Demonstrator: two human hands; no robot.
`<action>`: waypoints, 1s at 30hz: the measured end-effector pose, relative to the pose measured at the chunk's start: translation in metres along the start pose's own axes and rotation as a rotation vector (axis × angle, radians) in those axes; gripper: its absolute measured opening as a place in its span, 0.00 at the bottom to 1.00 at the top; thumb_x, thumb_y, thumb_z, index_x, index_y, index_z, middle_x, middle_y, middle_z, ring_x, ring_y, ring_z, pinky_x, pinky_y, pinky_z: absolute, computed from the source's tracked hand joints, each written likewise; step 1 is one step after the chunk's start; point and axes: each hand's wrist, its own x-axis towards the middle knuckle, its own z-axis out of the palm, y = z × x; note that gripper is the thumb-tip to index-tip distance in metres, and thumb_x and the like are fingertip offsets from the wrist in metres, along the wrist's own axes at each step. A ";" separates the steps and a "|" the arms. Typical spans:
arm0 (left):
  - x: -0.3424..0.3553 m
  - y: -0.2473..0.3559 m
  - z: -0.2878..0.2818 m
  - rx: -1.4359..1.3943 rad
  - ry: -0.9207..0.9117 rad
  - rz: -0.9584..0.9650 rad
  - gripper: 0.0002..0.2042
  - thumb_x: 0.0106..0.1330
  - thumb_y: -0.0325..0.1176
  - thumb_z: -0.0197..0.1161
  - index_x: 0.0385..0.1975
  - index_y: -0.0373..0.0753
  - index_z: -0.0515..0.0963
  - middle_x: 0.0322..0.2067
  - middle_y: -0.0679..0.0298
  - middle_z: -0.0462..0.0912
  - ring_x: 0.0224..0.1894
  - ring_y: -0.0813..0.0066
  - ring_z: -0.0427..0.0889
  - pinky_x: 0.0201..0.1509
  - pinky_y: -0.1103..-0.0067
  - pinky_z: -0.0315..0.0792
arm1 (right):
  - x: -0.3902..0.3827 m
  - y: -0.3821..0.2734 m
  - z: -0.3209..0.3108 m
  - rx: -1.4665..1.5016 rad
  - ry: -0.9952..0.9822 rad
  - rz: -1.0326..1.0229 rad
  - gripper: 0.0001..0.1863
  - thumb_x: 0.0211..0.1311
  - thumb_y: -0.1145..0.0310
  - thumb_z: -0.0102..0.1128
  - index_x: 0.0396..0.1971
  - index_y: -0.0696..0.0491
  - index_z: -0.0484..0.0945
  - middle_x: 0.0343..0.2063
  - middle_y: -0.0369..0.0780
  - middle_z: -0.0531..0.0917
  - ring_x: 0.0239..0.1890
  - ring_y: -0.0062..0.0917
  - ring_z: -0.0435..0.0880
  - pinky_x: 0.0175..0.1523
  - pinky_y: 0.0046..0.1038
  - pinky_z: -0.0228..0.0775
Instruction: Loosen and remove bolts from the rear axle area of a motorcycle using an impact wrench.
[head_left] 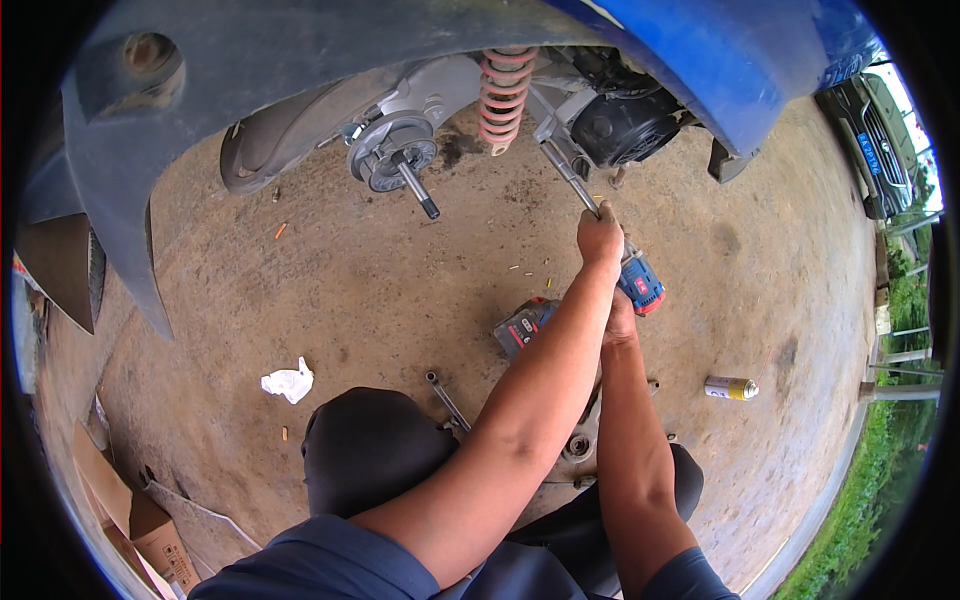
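Under the blue bodywork [720, 60], axle [415, 185] bare, spring [507, 90] loose at bottom, left hand [600, 238] gripped rod [573, 178], right hand [620, 324] gripped drill [641, 284], engine [625, 125] work apparently unfinished.

The left arm [510, 440] leaves a short dark sleeve [330, 560] at seven o'clock and stretches, nearly straight, toward one o'clock. The left hand [600, 238], at two o'clock, is curled in a closed grip. The right arm [640, 455] comes in from five o'clock, aimed just short of twelve. The right hand [621, 324], near three o'clock, grips too, partly hidden by the left arm. Both hands are bare.
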 end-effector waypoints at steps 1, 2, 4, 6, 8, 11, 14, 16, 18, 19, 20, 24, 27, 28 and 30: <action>0.002 -0.001 -0.001 0.000 0.004 0.004 0.20 0.72 0.45 0.53 0.33 0.29 0.74 0.21 0.54 0.81 0.22 0.62 0.83 0.28 0.69 0.76 | 0.001 0.001 0.002 0.000 -0.009 0.000 0.18 0.57 0.71 0.59 0.48 0.59 0.76 0.41 0.44 0.84 0.42 0.35 0.85 0.52 0.39 0.79; -0.002 -0.002 0.001 -0.010 -0.015 -0.026 0.20 0.72 0.45 0.53 0.33 0.29 0.74 0.21 0.53 0.81 0.22 0.61 0.83 0.28 0.68 0.76 | 0.000 0.000 -0.001 -0.001 -0.001 -0.002 0.18 0.57 0.71 0.59 0.48 0.59 0.76 0.41 0.44 0.84 0.42 0.35 0.85 0.52 0.39 0.79; -0.008 -0.003 0.003 -0.020 -0.036 -0.061 0.20 0.72 0.45 0.53 0.34 0.29 0.74 0.22 0.52 0.81 0.22 0.60 0.83 0.29 0.68 0.76 | -0.004 -0.002 -0.006 0.005 0.012 -0.001 0.18 0.57 0.71 0.59 0.49 0.59 0.76 0.41 0.43 0.84 0.42 0.35 0.85 0.52 0.39 0.79; -0.005 -0.003 0.002 0.000 -0.022 -0.036 0.21 0.72 0.45 0.53 0.34 0.28 0.74 0.23 0.51 0.82 0.23 0.58 0.83 0.29 0.67 0.76 | -0.004 -0.002 -0.004 -0.005 0.017 -0.004 0.18 0.57 0.71 0.59 0.49 0.59 0.76 0.41 0.43 0.84 0.42 0.34 0.85 0.52 0.39 0.79; -0.006 -0.006 0.003 -0.006 -0.030 -0.054 0.21 0.72 0.46 0.53 0.34 0.28 0.75 0.24 0.50 0.82 0.25 0.57 0.83 0.31 0.67 0.76 | -0.004 -0.003 -0.005 -0.014 0.028 -0.009 0.18 0.57 0.71 0.60 0.49 0.59 0.76 0.41 0.43 0.84 0.43 0.34 0.85 0.52 0.39 0.79; -0.002 -0.009 0.005 -0.003 -0.015 -0.039 0.21 0.72 0.46 0.53 0.34 0.28 0.75 0.25 0.49 0.82 0.27 0.54 0.84 0.33 0.65 0.76 | -0.004 -0.003 -0.005 -0.020 0.039 -0.019 0.18 0.57 0.71 0.60 0.49 0.59 0.76 0.41 0.43 0.84 0.43 0.34 0.85 0.52 0.39 0.79; 0.006 -0.011 0.003 0.003 0.012 -0.015 0.21 0.71 0.46 0.53 0.33 0.28 0.75 0.26 0.47 0.82 0.30 0.52 0.84 0.36 0.64 0.76 | -0.001 0.000 0.001 -0.029 -0.001 -0.021 0.18 0.57 0.71 0.60 0.48 0.59 0.76 0.41 0.43 0.84 0.42 0.34 0.85 0.52 0.39 0.79; 0.003 -0.009 0.002 0.001 0.005 -0.036 0.21 0.71 0.46 0.53 0.33 0.28 0.75 0.26 0.47 0.82 0.31 0.51 0.84 0.38 0.64 0.75 | -0.002 -0.001 -0.001 -0.042 0.013 -0.023 0.18 0.58 0.71 0.60 0.48 0.58 0.76 0.41 0.43 0.84 0.42 0.34 0.85 0.52 0.39 0.79; 0.001 -0.004 0.000 -0.004 0.008 -0.024 0.21 0.72 0.46 0.53 0.33 0.28 0.74 0.26 0.48 0.82 0.29 0.53 0.84 0.35 0.65 0.76 | -0.002 0.000 0.002 -0.037 0.006 -0.018 0.18 0.58 0.70 0.59 0.48 0.58 0.76 0.41 0.43 0.85 0.42 0.34 0.85 0.52 0.39 0.79; 0.000 -0.001 -0.002 -0.004 0.010 -0.022 0.21 0.72 0.46 0.53 0.33 0.28 0.74 0.26 0.48 0.82 0.29 0.53 0.84 0.35 0.65 0.76 | -0.002 0.001 0.004 -0.033 -0.001 -0.014 0.17 0.59 0.70 0.59 0.48 0.58 0.76 0.41 0.43 0.85 0.42 0.34 0.85 0.52 0.39 0.79; -0.014 0.001 0.004 -0.021 -0.025 -0.070 0.21 0.72 0.46 0.53 0.33 0.28 0.74 0.25 0.49 0.82 0.28 0.55 0.84 0.34 0.66 0.76 | -0.006 -0.005 -0.006 -0.035 0.021 -0.025 0.17 0.59 0.70 0.59 0.48 0.58 0.76 0.41 0.43 0.85 0.42 0.34 0.85 0.52 0.39 0.79; -0.014 0.006 0.002 -0.053 -0.037 -0.073 0.20 0.72 0.45 0.53 0.33 0.29 0.74 0.23 0.52 0.81 0.23 0.59 0.83 0.29 0.68 0.77 | -0.005 -0.005 -0.004 -0.041 -0.004 -0.026 0.17 0.60 0.69 0.59 0.48 0.59 0.76 0.41 0.44 0.85 0.42 0.34 0.86 0.51 0.39 0.79; -0.007 0.002 0.000 -0.041 -0.004 -0.037 0.20 0.72 0.45 0.53 0.33 0.29 0.73 0.22 0.52 0.81 0.23 0.59 0.83 0.29 0.68 0.77 | -0.003 -0.002 0.002 -0.032 -0.022 -0.013 0.17 0.60 0.69 0.59 0.48 0.59 0.76 0.40 0.44 0.85 0.42 0.34 0.86 0.51 0.38 0.79; -0.004 0.001 -0.001 -0.041 -0.001 -0.034 0.20 0.72 0.45 0.53 0.33 0.29 0.73 0.22 0.52 0.81 0.23 0.59 0.83 0.29 0.68 0.77 | -0.003 -0.001 0.004 -0.031 -0.022 -0.007 0.17 0.60 0.69 0.59 0.48 0.59 0.76 0.40 0.44 0.85 0.42 0.34 0.86 0.51 0.39 0.79; -0.005 -0.001 0.000 -0.016 -0.004 -0.029 0.20 0.72 0.45 0.53 0.33 0.29 0.74 0.22 0.52 0.81 0.23 0.59 0.83 0.30 0.68 0.77 | -0.004 -0.002 0.002 -0.039 -0.004 -0.013 0.17 0.60 0.69 0.59 0.48 0.59 0.76 0.40 0.44 0.85 0.42 0.34 0.86 0.51 0.39 0.79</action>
